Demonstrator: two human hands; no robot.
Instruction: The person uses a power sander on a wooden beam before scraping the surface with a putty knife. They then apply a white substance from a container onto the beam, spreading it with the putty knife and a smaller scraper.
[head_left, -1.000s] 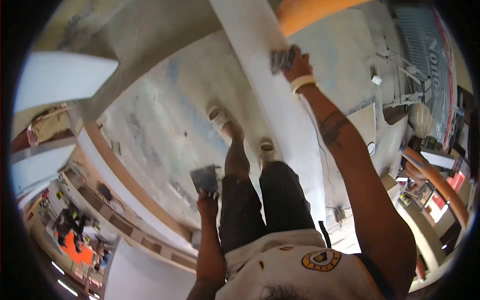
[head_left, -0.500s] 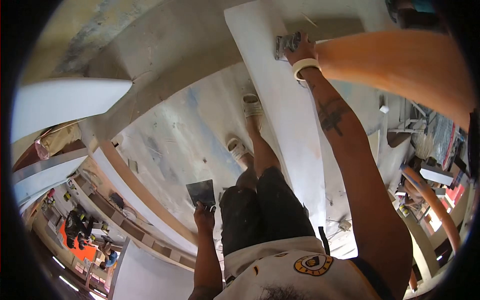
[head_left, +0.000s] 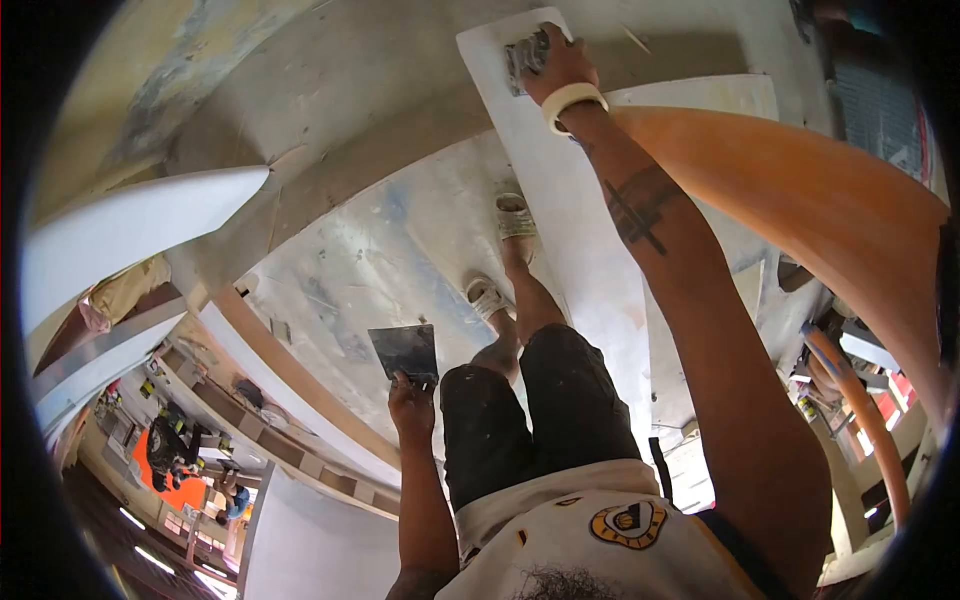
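Note:
My right hand is stretched far out, its fingers wrapped round a dusty grey sanding block. That block lies against the white face of a long panel, close to its far end. A cream ring like a roll of masking tape sits round my right wrist. Down by my thigh, my left hand grips a dark, flat, square sheet by its near edge. Whether the sheet is sandpaper or something stiffer, I cannot make out.
A long curved orange piece passes beside my right forearm. White-faced panels and a curved wooden frame stand to the left. My sandalled feet are on the stained floor. Other people are at the far lower left.
My right hand has slid the sanding block farther up and left along the white panel, towards its far end. My left hand and the dark sheet have risen slightly.

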